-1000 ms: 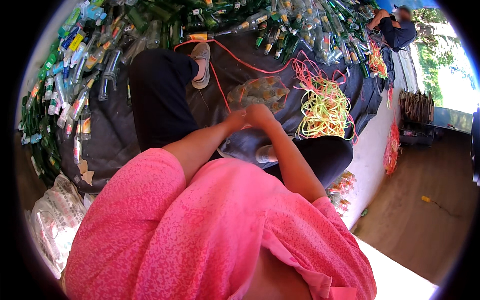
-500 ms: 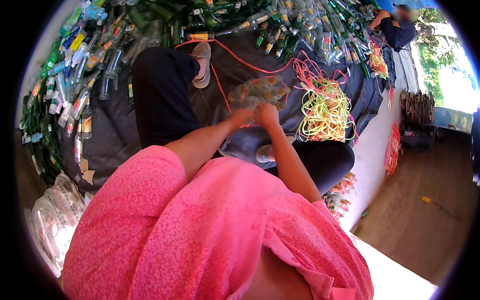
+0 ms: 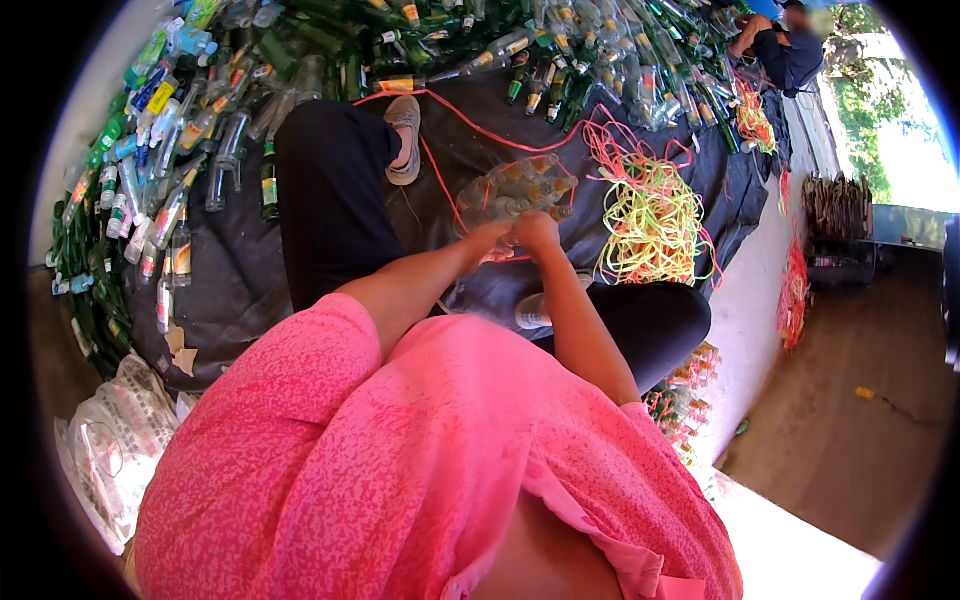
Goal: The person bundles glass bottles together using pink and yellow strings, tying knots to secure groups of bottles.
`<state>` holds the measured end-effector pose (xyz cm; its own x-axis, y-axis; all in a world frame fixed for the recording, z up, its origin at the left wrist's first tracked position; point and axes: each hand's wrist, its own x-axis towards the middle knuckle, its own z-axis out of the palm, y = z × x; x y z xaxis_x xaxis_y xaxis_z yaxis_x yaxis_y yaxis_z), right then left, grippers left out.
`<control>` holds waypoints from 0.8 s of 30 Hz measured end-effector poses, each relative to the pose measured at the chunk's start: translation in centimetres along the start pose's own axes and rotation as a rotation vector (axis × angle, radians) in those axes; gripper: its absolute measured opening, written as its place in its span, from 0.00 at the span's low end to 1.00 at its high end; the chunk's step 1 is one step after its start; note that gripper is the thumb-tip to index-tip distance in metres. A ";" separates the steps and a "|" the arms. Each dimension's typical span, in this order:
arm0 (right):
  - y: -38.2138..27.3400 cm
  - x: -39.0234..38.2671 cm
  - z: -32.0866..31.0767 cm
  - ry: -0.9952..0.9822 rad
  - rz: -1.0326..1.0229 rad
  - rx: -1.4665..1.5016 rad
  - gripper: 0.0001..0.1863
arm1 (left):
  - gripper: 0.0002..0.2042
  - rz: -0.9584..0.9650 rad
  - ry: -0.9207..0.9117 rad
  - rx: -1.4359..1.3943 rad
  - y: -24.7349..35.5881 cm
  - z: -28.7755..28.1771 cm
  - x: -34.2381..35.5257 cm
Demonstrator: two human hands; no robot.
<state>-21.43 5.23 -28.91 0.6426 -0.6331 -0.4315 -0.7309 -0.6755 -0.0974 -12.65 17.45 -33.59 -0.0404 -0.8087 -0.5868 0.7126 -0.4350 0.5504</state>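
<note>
A bundle of clear glass bottles [image 3: 520, 183] lies on the black sheet between my legs, with a red plastic strap [image 3: 441, 180] around it. My left hand [image 3: 488, 243] and my right hand [image 3: 536, 232] meet at the near side of the bundle. Both hands are closed, and the strap runs in to them. What each finger grips is partly hidden by the hands themselves. A tangled heap of yellow-green and red strapping [image 3: 652, 225] rests to the right of the bottles.
Loose green and clear bottles [image 3: 330, 40] pile up along the far side and the left. My bent legs [image 3: 335, 190] frame the black sheet [image 3: 225, 290]. A clear plastic bag [image 3: 118, 440] sits at lower left. Strapped bottles [image 3: 680, 405] stand beyond my right knee. Another person [image 3: 785, 50] sits at far right.
My left hand, blurred before, has shifted slightly and shows more clearly beside the right. The bottle bundle has tilted or shifted a little. The whole view has moved slightly.
</note>
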 end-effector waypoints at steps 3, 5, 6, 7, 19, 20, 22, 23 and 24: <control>0.6 0.1 0.7 0.084 0.005 0.033 0.21 | 0.16 0.016 -0.046 0.031 -0.3 -0.1 0.5; 0.5 0.2 0.7 0.087 -0.001 0.052 0.21 | 0.16 0.022 -0.042 0.019 -0.3 -0.4 0.5; 0.7 0.1 0.6 0.045 -0.009 0.037 0.20 | 0.16 0.014 -0.031 -0.010 -0.3 -0.2 0.6; 0.7 0.0 0.6 0.000 -0.011 0.021 0.20 | 0.16 -0.016 0.000 -0.041 -0.4 -0.3 0.7; 0.6 -3.1 -0.6 0.079 0.093 0.439 0.14 | 0.16 -0.007 0.113 0.164 0.7 0.6 -0.1; 0.4 -3.8 -0.9 0.118 0.088 0.380 0.14 | 0.16 -0.011 0.117 0.169 0.8 0.7 -0.1; -0.3 -5.1 -1.3 0.227 0.098 0.372 0.14 | 0.17 -0.026 0.104 0.192 0.8 0.7 0.1; -0.7 -5.6 -1.4 0.284 0.097 0.347 0.15 | 0.18 -0.038 0.085 0.211 0.7 0.4 0.3; -1.2 -5.9 -1.4 0.304 0.176 0.378 0.15 | 0.20 -0.050 0.067 0.231 0.6 0.2 0.6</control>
<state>-24.02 9.21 -25.03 0.4989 -0.8443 -0.1955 -0.8299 -0.4004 -0.3885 -12.38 16.66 -33.49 -0.0198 -0.7591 -0.6507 0.5314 -0.5593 0.6363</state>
